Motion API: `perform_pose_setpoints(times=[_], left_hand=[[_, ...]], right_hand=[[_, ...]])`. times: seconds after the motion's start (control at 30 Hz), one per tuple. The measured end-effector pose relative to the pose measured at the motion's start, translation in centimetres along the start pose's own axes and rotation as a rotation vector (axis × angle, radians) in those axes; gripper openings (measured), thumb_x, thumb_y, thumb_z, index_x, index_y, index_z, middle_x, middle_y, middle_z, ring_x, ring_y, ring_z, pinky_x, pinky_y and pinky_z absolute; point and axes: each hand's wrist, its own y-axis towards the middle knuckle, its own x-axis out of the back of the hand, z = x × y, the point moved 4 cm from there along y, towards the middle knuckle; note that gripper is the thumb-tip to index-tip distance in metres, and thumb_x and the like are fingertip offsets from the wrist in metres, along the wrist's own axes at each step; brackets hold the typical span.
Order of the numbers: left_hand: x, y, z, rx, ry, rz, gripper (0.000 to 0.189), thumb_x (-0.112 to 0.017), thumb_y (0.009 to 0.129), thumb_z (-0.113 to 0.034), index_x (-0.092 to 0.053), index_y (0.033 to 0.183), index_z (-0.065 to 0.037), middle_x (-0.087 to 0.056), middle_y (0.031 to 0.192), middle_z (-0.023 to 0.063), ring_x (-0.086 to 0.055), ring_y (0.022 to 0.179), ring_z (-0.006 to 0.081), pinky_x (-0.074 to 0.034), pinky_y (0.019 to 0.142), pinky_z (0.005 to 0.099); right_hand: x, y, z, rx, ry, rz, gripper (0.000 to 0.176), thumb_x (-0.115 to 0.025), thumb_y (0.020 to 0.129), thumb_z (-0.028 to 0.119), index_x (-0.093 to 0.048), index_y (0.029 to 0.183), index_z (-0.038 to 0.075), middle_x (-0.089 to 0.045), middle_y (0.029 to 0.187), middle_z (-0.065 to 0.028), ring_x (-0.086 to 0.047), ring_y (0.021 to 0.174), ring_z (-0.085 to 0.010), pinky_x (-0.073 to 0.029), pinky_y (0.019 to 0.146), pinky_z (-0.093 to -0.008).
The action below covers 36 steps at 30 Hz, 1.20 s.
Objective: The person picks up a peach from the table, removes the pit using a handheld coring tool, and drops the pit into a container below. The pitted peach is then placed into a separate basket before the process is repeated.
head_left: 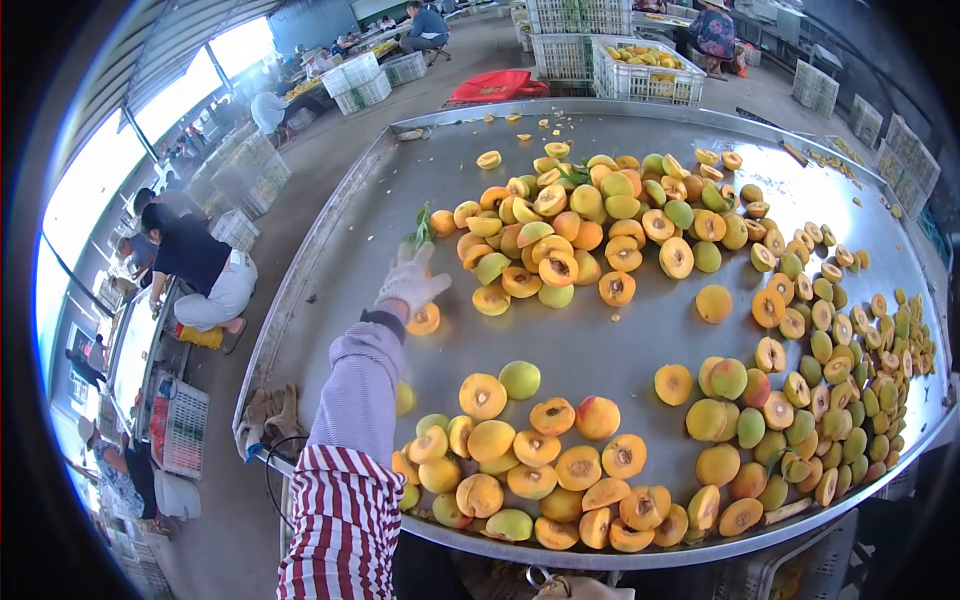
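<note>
A broad steel table [600, 330] fills most of the frame, its raised rim curving from the upper left round to the lower right. Three masses of fruit lie on it: an upper heap of peaches [590, 225] in the centre top, whole and halved, some green and some orange; a long band of halves [830, 380] down the right side; and a near heap [540, 465] along the bottom rim. White crates [640, 70] stand beyond the table at the top of the frame, and a crouching person [195, 265] works at the left, well apart from the table. A striped sleeve [345, 500] rises from the bottom left and runs up toward the middle. At its end the left hand [410, 280], in a white glove, lies over the table with fingers spread and released, grasping nothing. A peach half [425, 320], cut face up, sits just below the heel of that hand, touching or nearly so. A green leaf sprig [421, 225] lies just past the fingertips. At the bottom edge a pale sliver of the right hand [575, 588] shows; whether it is clenched or loose cannot be told.
</note>
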Motion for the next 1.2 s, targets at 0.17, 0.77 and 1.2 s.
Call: perform_pose_setpoints(times=[0.17, 0.77, 1.2], left_hand=[[-2.8, -0.2, 2.9, 0.251, 0.027, 0.085, 0.066, -0.062, 0.085, -0.04, -0.043, 0.146, -0.021, -0.049, 0.137, 0.0183, -0.049, 0.128, 0.0398, -0.042, 0.107, 0.0455], [7.3, -17.8, -6.7, -0.004, -0.82, 0.271, 0.05, -0.067, 0.093, -0.026, -0.051, 0.135, -0.005, -0.061, 0.119, 0.0059, -0.062, 0.105, 0.015, -0.052, 0.092, 0.0298], [27.6, -39.7, -0.4, 0.221, -1.546, 0.268, 0.059, -0.065, 0.094, -0.044, -0.046, 0.136, -0.007, -0.061, 0.116, 0.017, -0.067, 0.088, 0.0251, -0.055, 0.061, 0.0309]], right_hand=[[0.3, 0.6, -0.6, -0.056, -0.06, -0.094, 0.023, -0.067, 0.092, 0.025, -0.06, 0.076, 0.009, -0.053, 0.059, 0.0026, -0.049, 0.049, -0.0093, -0.038, 0.047, -0.0284], [0.3, 1.4, -4.2, 0.004, -0.126, -0.013, 0.029, -0.066, 0.094, 0.034, -0.056, 0.094, 0.008, -0.055, 0.069, 0.0001, -0.051, 0.055, -0.0093, -0.042, 0.052, -0.025], [-1.6, -1.9, -4.8, 0.039, -0.229, -0.217, 0.033, -0.068, 0.092, 0.034, -0.057, 0.108, 0.008, -0.059, 0.077, -0.0001, -0.056, 0.058, -0.0078, -0.044, 0.05, -0.0247]])
